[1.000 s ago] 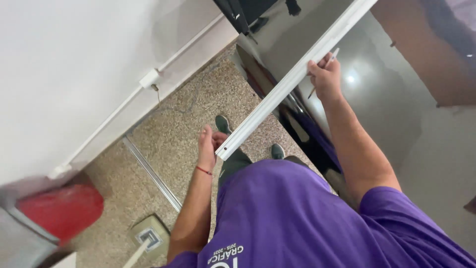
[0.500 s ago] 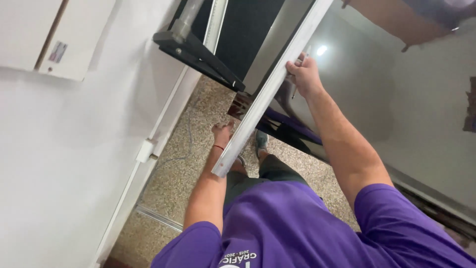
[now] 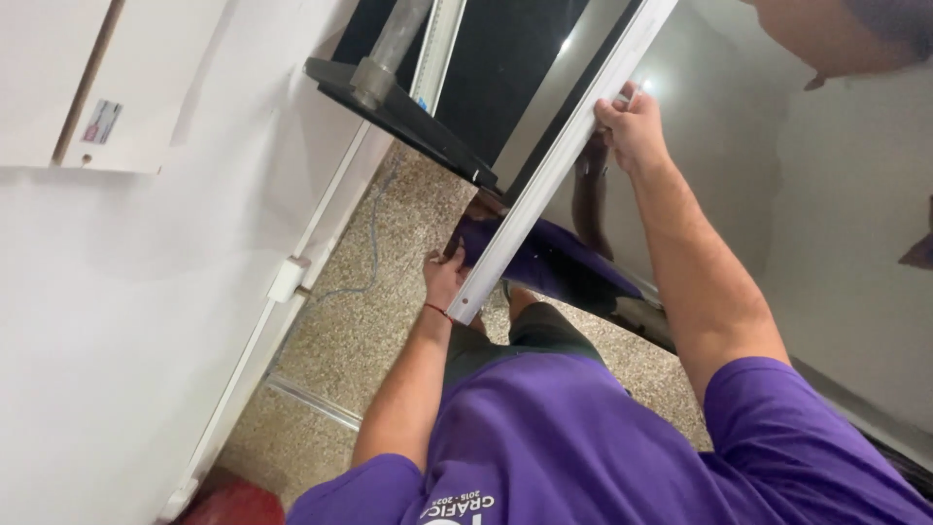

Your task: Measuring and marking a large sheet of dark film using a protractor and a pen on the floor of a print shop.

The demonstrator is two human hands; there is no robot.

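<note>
A long white rail [image 3: 559, 160] runs on a slant through the middle of the view, its lower end down by the person's knees and its upper end leaving the frame at the top. It lies along the edge of a big glossy dark panel [image 3: 719, 146] that mirrors the arm and a bright spot of light.

The right hand [image 3: 632, 122] is up high, fingers wrapped shut around the rail's far edge, arm stretched out. The left hand [image 3: 445, 277] sits low at the rail's bottom end, touching it just beside the tip; its fingers are tucked behind the profile, so I cannot tell whether they grip it or only steady it. A thin red band [image 3: 437, 310] circles that wrist.

Below, the purple shirt [image 3: 573, 447] fills the bottom of the frame, with dark trousers just above it. Under the feet, speckled stone floor [image 3: 379, 321]. To the left, a white wall [image 3: 136, 292] with a white conduit [image 3: 321, 233] running along it and a small junction box [image 3: 289, 279]. Up top, a black shelf [image 3: 408, 117] juts out near the rail, carrying a grey tube [image 3: 384, 53]. Something red [image 3: 228, 506] peeks in at the bottom-left corner.
</note>
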